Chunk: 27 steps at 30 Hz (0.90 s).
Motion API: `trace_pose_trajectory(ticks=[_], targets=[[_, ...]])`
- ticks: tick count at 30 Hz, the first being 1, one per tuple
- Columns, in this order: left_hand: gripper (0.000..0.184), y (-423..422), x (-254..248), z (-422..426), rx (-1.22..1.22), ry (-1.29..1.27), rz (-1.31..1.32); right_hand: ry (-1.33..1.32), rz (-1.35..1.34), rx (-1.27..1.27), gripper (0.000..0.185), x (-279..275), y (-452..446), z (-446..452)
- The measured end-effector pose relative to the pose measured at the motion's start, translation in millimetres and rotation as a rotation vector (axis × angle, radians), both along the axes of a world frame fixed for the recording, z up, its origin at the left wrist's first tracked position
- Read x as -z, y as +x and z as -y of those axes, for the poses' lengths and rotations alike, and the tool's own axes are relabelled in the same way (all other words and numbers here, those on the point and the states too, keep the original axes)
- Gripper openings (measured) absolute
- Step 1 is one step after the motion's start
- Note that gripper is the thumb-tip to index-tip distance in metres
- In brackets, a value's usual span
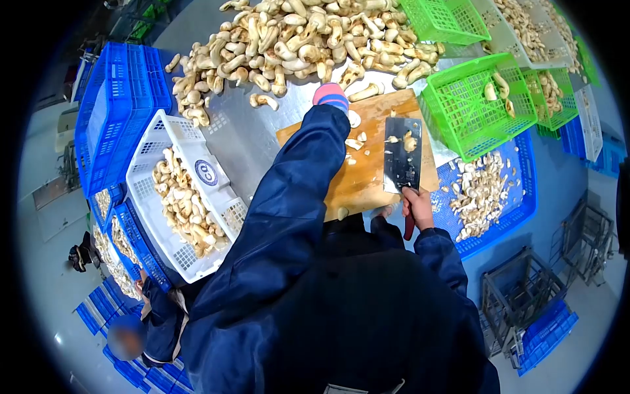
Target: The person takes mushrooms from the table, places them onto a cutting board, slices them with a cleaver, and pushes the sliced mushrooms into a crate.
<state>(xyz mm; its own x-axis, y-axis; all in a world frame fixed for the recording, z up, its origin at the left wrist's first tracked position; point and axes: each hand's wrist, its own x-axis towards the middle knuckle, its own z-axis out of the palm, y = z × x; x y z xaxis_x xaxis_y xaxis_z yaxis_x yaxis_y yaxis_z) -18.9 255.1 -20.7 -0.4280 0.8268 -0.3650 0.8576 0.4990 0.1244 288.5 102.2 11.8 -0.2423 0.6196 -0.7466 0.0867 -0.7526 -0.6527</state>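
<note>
My left hand, in a pink and blue striped glove, reaches to the near edge of a large mushroom pile. Its fingers are mostly hidden, so I cannot tell whether it grips a mushroom. Wrapped round the handle of a cleaver are the fingers of my right hand. The broad blade lies over the right part of a wooden cutting board, with mushroom bits stuck on it. Small mushroom pieces lie on the board left of the blade.
A white crate of mushrooms stands left, beside stacked blue crates. Green baskets are at the right. Below them a blue tray holds sliced mushrooms. Another person is at the lower left.
</note>
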Motion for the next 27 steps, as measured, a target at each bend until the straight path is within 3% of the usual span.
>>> trace_pose_trajectory(ticks=[2,4,5,6,8,11,12,17,18,20,23,26,27], targets=[[0.02,-11.2,19.5,-0.7,-0.055,0.033,0.039,-0.023,-0.024,0.03,0.019,-2.8,-3.0,-0.1],[0.023,-12.9,0.2,7.9,-0.023,0.038,0.07,-0.029,-0.037,0.048,0.018,-9.9,-3.2,-1.4],[0.032,-18.7,3.5,12.8,-0.092,0.126,0.166,-0.034,-0.021,0.05,0.015,-13.8,-2.4,-3.3],[0.027,-24.6,11.1,24.3,-0.036,0.273,0.261,-0.012,-0.023,0.033,0.015,-11.2,0.0,-3.9],[0.017,-19.1,8.1,49.4,-0.189,0.432,0.616,0.025,-0.026,-0.011,0.014,-1.8,3.2,-6.4],[0.022,1.2,15.3,78.0,0.302,0.64,0.673,0.056,-0.05,-0.07,0.016,-1.5,-12.0,-19.8],[0.027,9.5,-5.8,85.0,0.454,0.645,0.493,0.07,-0.063,-0.098,0.017,1.6,-17.4,-23.6],[0.033,26.3,-21.1,144.0,0.607,0.619,0.713,0.003,-0.083,-0.266,0.017,6.5,-43.1,-35.0],[0.036,24.3,-36.5,155.3,0.679,0.609,0.628,0.005,-0.084,-0.3,0.017,7.2,-43.8,-36.9],[0.038,9.5,-45.7,172.7,0.593,0.699,0.724,0.032,-0.085,-0.314,0.02,-0.9,-33.9,-39.1],[0.045,-25.1,-36.9,186.5,0.305,0.772,0.456,0.088,-0.035,-0.202,0.025,-17.8,-13.9,-37.7],[0.049,-36.1,-23.4,183.7,0.087,0.754,0.368,0.179,0.123,-0.019,0.026,-14.5,2.3,-44.4],[0.054,-35.2,-15.9,180.6,0.127,0.723,0.33,0.17,0.118,-0.013,0.026,-13.8,7.6,-50.3]])
